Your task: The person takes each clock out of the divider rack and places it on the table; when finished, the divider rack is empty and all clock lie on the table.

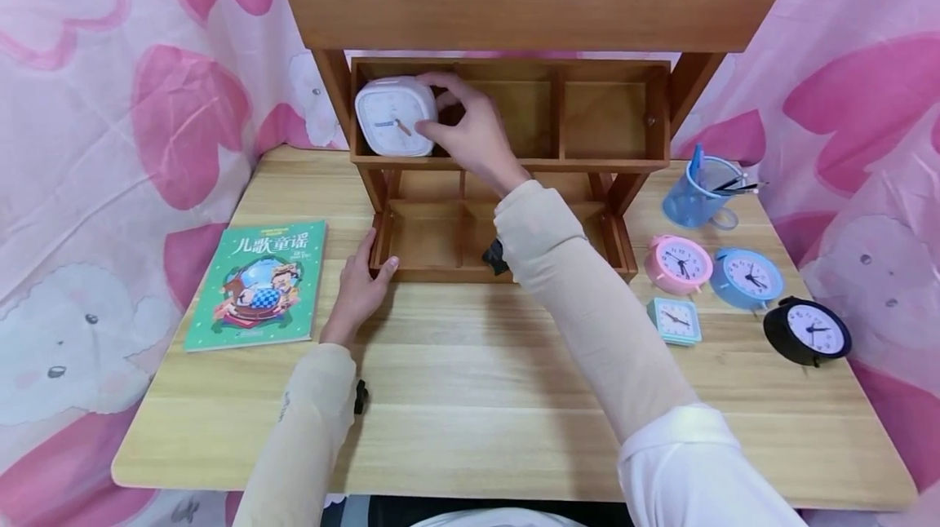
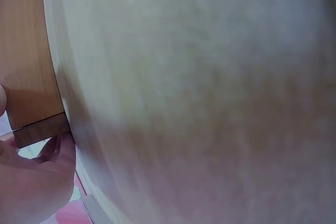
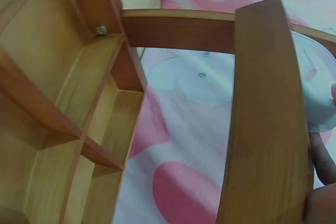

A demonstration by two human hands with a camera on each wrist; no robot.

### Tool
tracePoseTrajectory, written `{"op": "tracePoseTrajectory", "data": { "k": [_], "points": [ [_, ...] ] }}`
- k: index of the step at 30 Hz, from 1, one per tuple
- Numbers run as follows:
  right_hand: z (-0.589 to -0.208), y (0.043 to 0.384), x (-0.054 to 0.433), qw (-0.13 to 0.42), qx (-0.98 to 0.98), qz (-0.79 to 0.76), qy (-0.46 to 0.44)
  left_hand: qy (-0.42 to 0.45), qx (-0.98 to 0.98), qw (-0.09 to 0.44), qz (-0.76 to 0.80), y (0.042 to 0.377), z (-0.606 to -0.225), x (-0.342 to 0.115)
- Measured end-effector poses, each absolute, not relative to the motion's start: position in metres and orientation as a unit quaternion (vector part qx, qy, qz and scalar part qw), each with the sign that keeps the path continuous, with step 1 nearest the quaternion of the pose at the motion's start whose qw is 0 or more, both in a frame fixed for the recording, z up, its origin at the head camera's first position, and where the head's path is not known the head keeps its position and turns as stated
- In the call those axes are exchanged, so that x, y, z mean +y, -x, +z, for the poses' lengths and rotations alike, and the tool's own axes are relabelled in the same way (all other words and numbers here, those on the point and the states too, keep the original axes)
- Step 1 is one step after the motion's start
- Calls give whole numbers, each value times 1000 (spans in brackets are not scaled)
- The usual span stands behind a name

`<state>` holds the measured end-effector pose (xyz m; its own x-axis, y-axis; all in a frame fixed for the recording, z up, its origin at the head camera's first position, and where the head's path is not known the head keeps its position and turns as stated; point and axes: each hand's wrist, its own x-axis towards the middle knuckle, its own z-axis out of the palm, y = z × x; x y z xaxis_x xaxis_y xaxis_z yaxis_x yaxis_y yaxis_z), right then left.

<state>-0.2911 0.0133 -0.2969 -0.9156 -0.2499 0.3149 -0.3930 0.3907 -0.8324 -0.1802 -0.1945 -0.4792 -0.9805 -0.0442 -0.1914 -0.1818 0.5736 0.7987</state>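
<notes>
In the head view my right hand point(image 1: 473, 127) pinches a white square-faced alarm clock point(image 1: 392, 123) by its right side, thumb low and fingers on top. The clock stands upright at the left compartment of the middle tier of a brown wooden shelf rack point(image 1: 529, 17). My left hand point(image 1: 360, 282) grips the front left corner of the bottom tier, with the thumb in front and the fingers along the side. The left wrist view shows that hand point(image 2: 39, 182) against the wooden corner point(image 2: 31, 72). The right wrist view has the clock point(image 3: 320, 100) partly hidden behind a wooden board.
On the right of the table point(image 1: 470, 429) stand a pink clock point(image 1: 679, 264), a blue clock point(image 1: 747, 278), a black clock point(image 1: 808, 331), a small mint clock point(image 1: 674, 321) and a blue pen cup point(image 1: 698, 197). A green book point(image 1: 260, 286) lies left.
</notes>
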Motion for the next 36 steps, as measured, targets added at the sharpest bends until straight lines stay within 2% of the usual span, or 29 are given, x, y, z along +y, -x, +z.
{"op": "tracePoseTrajectory", "data": {
  "k": [12,19,26,31,36],
  "points": [
    [-279,281,31,93,-711,675,-173,68,888,73,449,180,-476,-199],
    [-281,253,66,121,-694,685,-188,77,884,75,454,180,-476,-200],
    [-302,210,133,129,-674,716,-133,74,887,73,450,181,-479,-203],
    [-324,175,199,126,-653,746,-35,77,886,77,451,183,-481,-202],
    [-355,139,271,145,-649,743,80,75,886,80,451,184,-481,-200]
  ]
}}
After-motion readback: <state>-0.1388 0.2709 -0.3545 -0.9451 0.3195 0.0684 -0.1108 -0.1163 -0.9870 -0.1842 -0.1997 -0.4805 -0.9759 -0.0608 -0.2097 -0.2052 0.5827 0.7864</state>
